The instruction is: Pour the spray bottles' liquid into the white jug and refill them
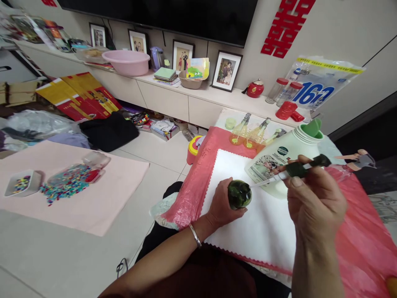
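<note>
white mat [254, 231] below green bottle [239, 195]

the left arm [155, 265] reaches over the near edge of the table [366, 236], close to its near left corner, with the left hand [220, 205] curled in a firm grip, thumb round the near side and fingers wrapping the far side. the right forearm [316, 260] rises steeply past the same edge, farther right, and the right hand [319, 203] is lifted above the table, thumb and forefinger pinched together toward the left hand, the other fingers folded in.
</note>
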### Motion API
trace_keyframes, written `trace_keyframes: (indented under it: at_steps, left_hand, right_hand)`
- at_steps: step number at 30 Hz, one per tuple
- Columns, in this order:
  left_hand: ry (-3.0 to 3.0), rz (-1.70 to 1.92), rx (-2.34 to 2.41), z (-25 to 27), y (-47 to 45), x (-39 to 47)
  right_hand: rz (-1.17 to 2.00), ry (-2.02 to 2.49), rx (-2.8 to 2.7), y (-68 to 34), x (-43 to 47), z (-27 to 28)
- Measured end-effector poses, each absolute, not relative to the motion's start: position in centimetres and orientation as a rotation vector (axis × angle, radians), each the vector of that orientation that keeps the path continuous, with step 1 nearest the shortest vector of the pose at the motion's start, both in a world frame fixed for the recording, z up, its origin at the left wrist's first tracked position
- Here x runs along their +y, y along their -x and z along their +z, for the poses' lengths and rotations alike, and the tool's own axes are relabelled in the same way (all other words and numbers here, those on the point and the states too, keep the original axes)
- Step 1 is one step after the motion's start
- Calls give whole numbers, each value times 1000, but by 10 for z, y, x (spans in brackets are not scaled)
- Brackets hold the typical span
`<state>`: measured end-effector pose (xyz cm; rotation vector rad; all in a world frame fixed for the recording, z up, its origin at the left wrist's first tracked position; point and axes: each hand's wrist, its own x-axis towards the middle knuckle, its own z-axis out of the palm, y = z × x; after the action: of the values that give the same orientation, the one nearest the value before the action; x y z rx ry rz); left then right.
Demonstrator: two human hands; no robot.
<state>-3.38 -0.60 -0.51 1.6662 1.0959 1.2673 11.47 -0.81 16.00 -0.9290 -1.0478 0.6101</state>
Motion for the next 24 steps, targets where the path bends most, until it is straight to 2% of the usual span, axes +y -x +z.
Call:
trace_keyframes:
  at_steps: [5, 17, 24]
  left_hand:
    - [-1665, 1271, 1094, -6, 34, -6]
    - [-1772, 1332, 1111, -10, 31, -5]
    - [-1778, 1337, 1114, -8, 31, -6]
  right_hand:
    - [522, 942, -1252, -112, -7, 146]
    - [728, 1150, -1556, -115, -14, 77]
    - [802, 1187, -1533, -116, -18, 72]
